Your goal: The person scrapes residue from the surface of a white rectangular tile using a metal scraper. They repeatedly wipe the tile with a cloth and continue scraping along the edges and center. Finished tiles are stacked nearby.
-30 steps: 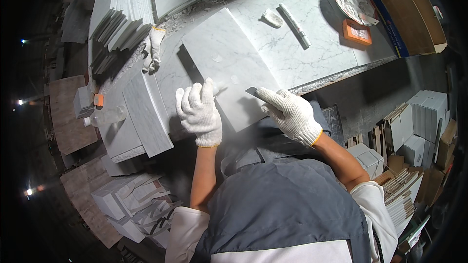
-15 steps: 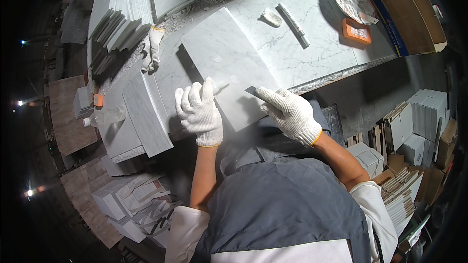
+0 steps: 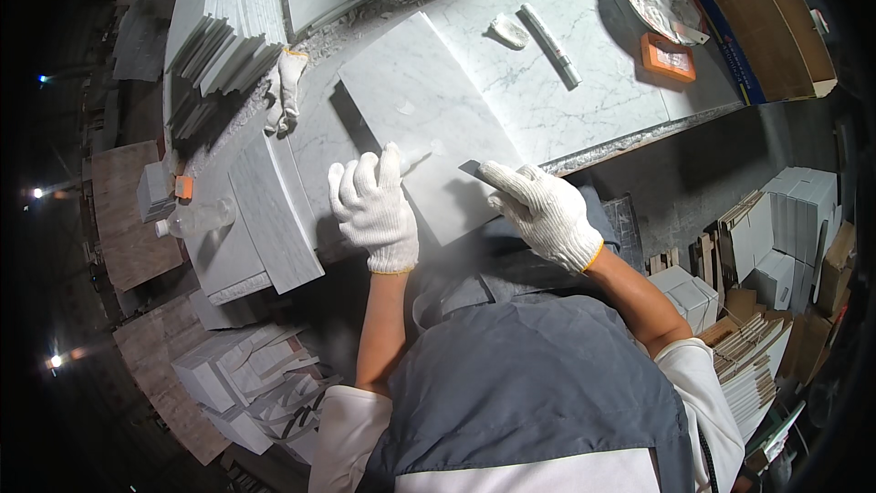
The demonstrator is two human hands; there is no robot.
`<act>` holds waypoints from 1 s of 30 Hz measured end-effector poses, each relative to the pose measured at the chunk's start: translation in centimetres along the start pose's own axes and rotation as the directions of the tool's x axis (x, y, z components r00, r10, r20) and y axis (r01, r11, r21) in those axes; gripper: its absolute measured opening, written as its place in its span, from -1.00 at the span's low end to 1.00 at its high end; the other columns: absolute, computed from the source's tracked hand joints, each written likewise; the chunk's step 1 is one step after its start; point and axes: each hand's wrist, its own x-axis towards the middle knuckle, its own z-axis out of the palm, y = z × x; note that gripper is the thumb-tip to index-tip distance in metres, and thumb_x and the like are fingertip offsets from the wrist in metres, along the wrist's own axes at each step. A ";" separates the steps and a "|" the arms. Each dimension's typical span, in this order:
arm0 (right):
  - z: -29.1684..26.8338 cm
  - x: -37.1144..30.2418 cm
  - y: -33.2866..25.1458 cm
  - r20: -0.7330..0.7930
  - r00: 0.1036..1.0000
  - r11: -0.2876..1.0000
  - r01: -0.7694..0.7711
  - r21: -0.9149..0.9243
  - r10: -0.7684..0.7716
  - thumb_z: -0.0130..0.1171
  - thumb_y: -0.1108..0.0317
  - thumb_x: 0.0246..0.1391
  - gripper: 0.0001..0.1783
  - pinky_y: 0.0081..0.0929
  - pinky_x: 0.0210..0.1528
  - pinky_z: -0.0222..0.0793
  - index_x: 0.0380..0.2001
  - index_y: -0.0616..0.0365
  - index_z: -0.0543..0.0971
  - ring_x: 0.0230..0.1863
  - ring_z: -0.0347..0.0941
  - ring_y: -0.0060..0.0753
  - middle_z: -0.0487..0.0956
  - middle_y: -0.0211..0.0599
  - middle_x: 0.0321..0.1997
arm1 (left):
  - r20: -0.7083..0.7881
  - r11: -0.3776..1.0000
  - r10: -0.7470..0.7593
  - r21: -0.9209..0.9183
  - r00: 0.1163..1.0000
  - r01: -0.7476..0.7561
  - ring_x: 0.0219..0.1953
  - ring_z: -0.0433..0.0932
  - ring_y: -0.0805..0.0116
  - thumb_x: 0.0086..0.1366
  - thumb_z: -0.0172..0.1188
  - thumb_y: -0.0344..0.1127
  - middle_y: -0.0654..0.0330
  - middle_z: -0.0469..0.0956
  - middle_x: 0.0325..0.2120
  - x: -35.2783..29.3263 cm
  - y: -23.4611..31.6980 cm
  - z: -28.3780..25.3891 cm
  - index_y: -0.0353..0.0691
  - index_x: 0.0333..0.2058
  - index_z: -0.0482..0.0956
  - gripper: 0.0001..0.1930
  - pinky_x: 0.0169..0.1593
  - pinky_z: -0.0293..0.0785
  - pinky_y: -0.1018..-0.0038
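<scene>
A grey-white marble tile [image 3: 420, 96] lies at a slant in front of me, raised above the marble slab beneath it. My right hand [image 3: 546, 216], in a white knit glove, is closed on a flat dark scraper blade [image 3: 472, 169], its tip just over the tile's near right part. My left hand [image 3: 376, 210], gloved alike, is at the tile's near left edge with fingers curled. A thin, narrow tool [image 3: 417, 164] sticks out from its thumb side over the tile; its handle is hidden. Faint whitish smears mark the tile's face.
On the marble slab [image 3: 584, 119] lie a white marker-like tube [image 3: 550, 46], a crumpled white piece [image 3: 508, 32], an orange box [image 3: 667, 59] and a bowl of white paste [image 3: 662, 2]. Stacked tiles [image 3: 224, 27], a glove [image 3: 287, 91] and a clear bottle [image 3: 199, 217] are on the left.
Almost nothing differs. The left hand and its thin tool have shifted very slightly; the tile and the right hand's scraper stay nearly in place.
</scene>
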 end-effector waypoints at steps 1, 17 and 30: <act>0.0 0.0 0.0 -0.012 1.000 1.000 0.011 0.016 -0.011 0.32 0.28 0.22 -0.50 -0.31 -0.24 0.46 0.24 -0.21 0.58 -0.34 0.51 -0.20 0.52 -0.29 -0.39 | -0.004 1.000 0.002 0.007 1.000 -0.002 0.05 0.47 0.31 0.09 0.35 -0.37 0.34 0.47 -0.12 0.0 0.0 0.0 0.12 -0.05 0.68 -0.61 0.34 0.40 0.17; -0.1 0.1 -0.1 0.003 1.000 1.000 0.009 0.014 -0.009 0.31 0.28 0.23 -0.50 -0.30 -0.26 0.46 0.24 -0.22 0.57 -0.35 0.52 -0.19 0.53 -0.27 -0.38 | 0.011 1.000 0.009 0.016 1.000 -0.009 0.05 0.47 0.32 0.11 0.34 -0.35 0.35 0.48 -0.14 0.3 0.2 -0.3 0.15 -0.07 0.69 -0.63 0.33 0.42 0.19; -0.1 0.1 -0.1 -0.005 1.000 1.000 0.022 -0.006 -0.022 0.30 0.28 0.24 -0.49 -0.30 -0.26 0.46 0.26 -0.23 0.56 -0.35 0.52 -0.20 0.53 -0.27 -0.38 | -0.004 1.000 -0.012 0.010 1.000 0.012 0.05 0.47 0.32 0.12 0.33 -0.36 0.35 0.48 -0.15 0.4 0.4 -0.4 0.14 -0.08 0.68 -0.64 0.32 0.43 0.18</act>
